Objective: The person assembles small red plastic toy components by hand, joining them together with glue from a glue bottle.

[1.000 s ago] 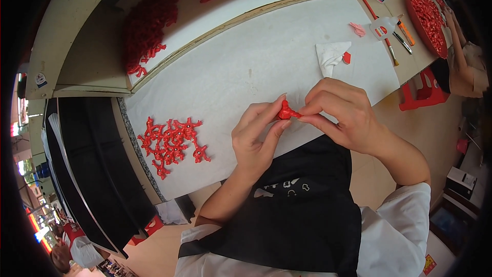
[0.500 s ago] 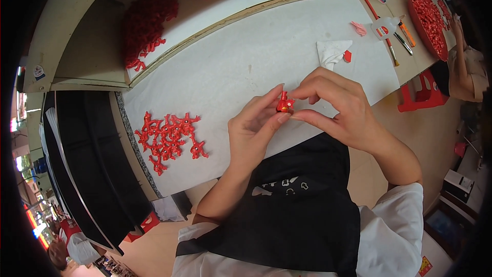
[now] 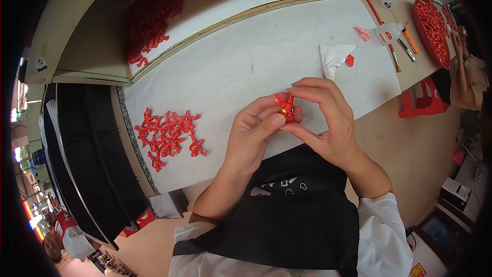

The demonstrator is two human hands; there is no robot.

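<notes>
1. A small red ornament (image 3: 285, 107) is being pinched between the left hand (image 3: 254, 136) and the right hand (image 3: 325, 120), above the near edge of the white work table (image 3: 230, 66).
2. Left thumb and fingers are being closed on its lower part; right fingertips are being curled over its top.
3. Handling, as judged: light, small, probably thin and bendable; limbs likely being snapped if squeezed. Hold is best being taken at the central body.
4. Appearance: bright red, branched limbs, a small yellow dot showing.
5. A cluster of like red pieces (image 3: 166, 136) is lying well to the left.
</notes>
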